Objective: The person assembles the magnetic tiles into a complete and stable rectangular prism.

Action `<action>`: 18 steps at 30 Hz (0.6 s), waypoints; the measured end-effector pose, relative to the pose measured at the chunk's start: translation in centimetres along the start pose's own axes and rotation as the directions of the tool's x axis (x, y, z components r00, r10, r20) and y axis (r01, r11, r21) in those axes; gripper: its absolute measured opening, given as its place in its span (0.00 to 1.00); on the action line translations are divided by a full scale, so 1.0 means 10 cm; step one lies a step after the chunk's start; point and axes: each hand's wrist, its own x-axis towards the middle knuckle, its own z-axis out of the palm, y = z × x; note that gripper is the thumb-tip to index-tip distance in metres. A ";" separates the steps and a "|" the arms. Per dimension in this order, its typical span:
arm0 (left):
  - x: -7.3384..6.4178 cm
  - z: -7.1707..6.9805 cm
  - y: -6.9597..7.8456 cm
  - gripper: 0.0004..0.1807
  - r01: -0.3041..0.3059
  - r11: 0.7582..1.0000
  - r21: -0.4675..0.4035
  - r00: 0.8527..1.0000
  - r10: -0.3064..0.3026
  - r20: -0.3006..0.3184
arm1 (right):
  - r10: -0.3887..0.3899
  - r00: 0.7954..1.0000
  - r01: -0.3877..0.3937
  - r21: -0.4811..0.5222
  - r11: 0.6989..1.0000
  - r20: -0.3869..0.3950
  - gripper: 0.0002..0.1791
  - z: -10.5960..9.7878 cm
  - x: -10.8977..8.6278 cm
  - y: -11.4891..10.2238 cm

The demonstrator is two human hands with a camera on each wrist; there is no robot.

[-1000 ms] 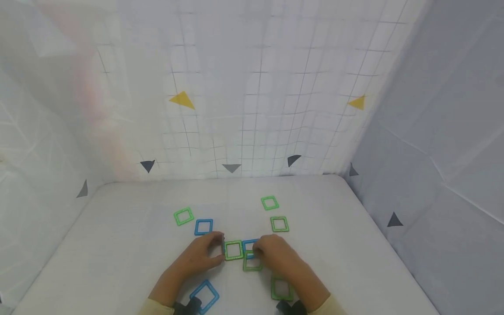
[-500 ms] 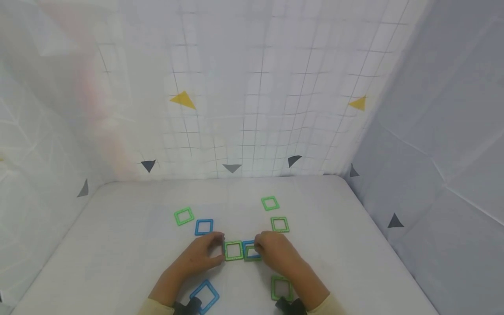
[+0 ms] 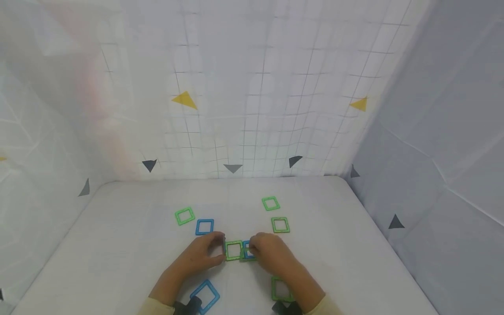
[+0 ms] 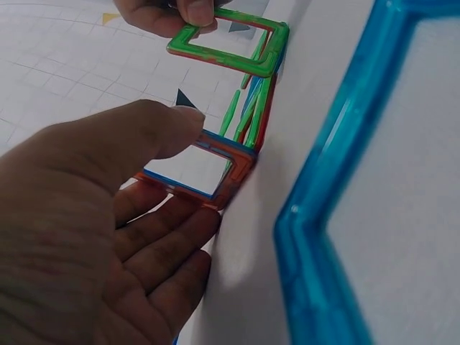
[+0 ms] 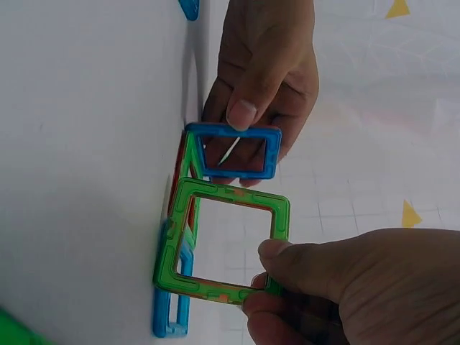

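In the head view my left hand (image 3: 197,254) holds a blue square magnetic tile upright at the left edge of a flat green tile (image 3: 234,242). Thumb and fingers pinch that blue tile (image 5: 275,152), as the right wrist view shows. My right hand (image 3: 272,253) pinches one edge of another green tile (image 5: 282,219), raised above the table. Its opposite edge lies close to where the flat green tile meets a flat blue tile (image 5: 160,316); whether it touches is unclear. My right fingers partly cover the flat blue tile in the head view.
On the white table (image 3: 118,253), a green tile (image 3: 190,218) and a blue tile (image 3: 204,221) lie back left. Two more green tiles, one nearer (image 3: 280,218) and one farther (image 3: 271,199), lie back right. A blue tile (image 3: 213,288) and a green tile (image 3: 274,288) sit near my wrists.
My right hand has brought the green tile away from me and then slightly left, toward the seam of the flat tiles. My left hand stays in place with its blue tile.
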 end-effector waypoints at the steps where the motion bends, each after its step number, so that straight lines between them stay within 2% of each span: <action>1: 0.00 0.00 0.00 0.34 -0.004 1.000 -0.004 1.000 0.004 0.002 | -0.003 1.000 0.003 0.002 1.000 0.002 0.02 0.01 0.01 -0.01; 5: 0.00 -0.01 0.00 0.34 -0.007 1.000 -0.010 1.000 0.007 0.009 | 0.000 1.000 0.000 -0.016 1.000 0.011 0.02 0.05 0.04 -0.06; 12: -0.01 -0.03 0.04 0.34 -0.002 1.000 0.004 1.000 0.001 0.016 | -0.036 0.999 0.034 -0.042 0.999 -0.040 0.05 0.11 0.09 -0.12; 18: -0.01 -0.05 0.04 0.34 -0.011 1.000 0.008 1.000 0.011 0.028 | -0.028 0.998 0.026 -0.035 0.999 -0.047 0.03 0.13 0.11 -0.18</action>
